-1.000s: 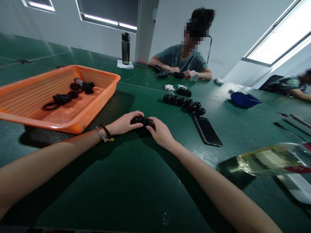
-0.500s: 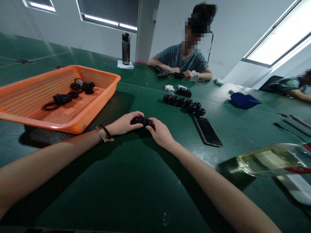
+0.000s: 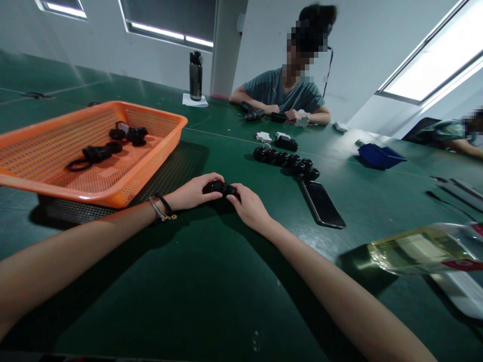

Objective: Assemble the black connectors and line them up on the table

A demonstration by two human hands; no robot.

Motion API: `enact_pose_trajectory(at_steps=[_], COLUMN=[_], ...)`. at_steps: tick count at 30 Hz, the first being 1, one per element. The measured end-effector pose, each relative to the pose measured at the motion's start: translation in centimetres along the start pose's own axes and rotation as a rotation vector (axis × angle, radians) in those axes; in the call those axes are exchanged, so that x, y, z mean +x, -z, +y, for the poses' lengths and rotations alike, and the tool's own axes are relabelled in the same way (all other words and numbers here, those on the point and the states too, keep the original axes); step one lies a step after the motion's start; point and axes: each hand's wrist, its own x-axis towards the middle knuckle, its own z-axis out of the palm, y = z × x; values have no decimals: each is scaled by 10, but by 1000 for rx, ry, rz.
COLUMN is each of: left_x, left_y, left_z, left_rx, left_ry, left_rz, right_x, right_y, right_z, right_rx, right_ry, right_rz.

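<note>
Between my two hands is a small black cylindrical part (image 3: 223, 188), held sideways low over the green table (image 3: 181, 301). My left hand (image 3: 202, 190) is closed around its left end, thumb in front and fingers behind. The fingers of my right hand (image 3: 245, 202) pinch the other end. Much of the part is hidden by my fingers, so its exact kind does not show. Right of and beyond my hands, several black round parts (image 3: 286, 161) lie in a row. The orange basket (image 3: 123, 196) at the left holds a few black pieces (image 3: 98, 152) with loops.
A smartphone (image 3: 322, 203) lies near the row's end. On the right rests a bottle of yellowish liquid (image 3: 418, 249); farther back is a blue bin (image 3: 380, 156). Across the table a person (image 3: 285, 93) sits near a power drill (image 3: 254, 115). A dark bottle (image 3: 195, 75) stands behind.
</note>
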Motion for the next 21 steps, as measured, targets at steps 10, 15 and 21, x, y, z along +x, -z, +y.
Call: enact_pose_trajectory(at_steps=[10, 15, 21], left_x=[0, 0, -1], left_y=[0, 1, 1], left_z=[1, 2, 3], left_rx=[-2, -2, -1], left_ry=[-6, 1, 2], left_rz=[-2, -9, -15], right_x=[-2, -2, -2], right_y=[-1, -2, -2], right_z=[1, 2, 2], right_rx=[-15, -14, 35], right_ry=[34, 89, 79], right_rz=[27, 59, 73])
